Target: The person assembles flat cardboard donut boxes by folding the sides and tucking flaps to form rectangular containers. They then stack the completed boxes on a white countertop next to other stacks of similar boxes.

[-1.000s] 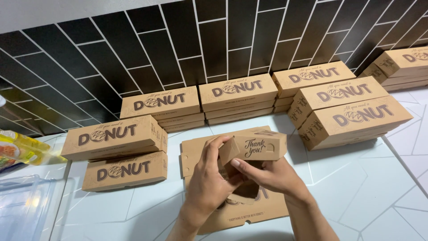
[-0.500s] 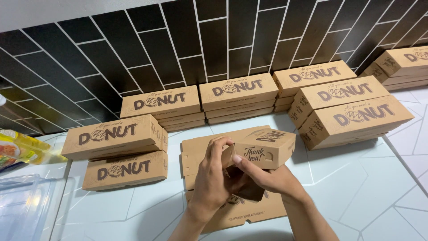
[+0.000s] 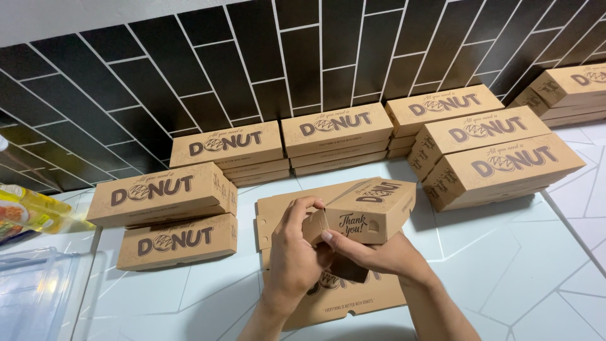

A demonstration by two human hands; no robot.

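Box [image 3: 369, 211] above white tiled counter [image 3: 505, 271]

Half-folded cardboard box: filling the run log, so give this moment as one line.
left hand: grips end flap | right hand: supports underside | half-folded cardboard box: held above flat box blanks | finished boxes: stacked around

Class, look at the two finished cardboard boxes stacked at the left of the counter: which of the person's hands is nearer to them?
Left. The left hand is just right of the stacked boxes; the right hand lies farther right, beyond it.
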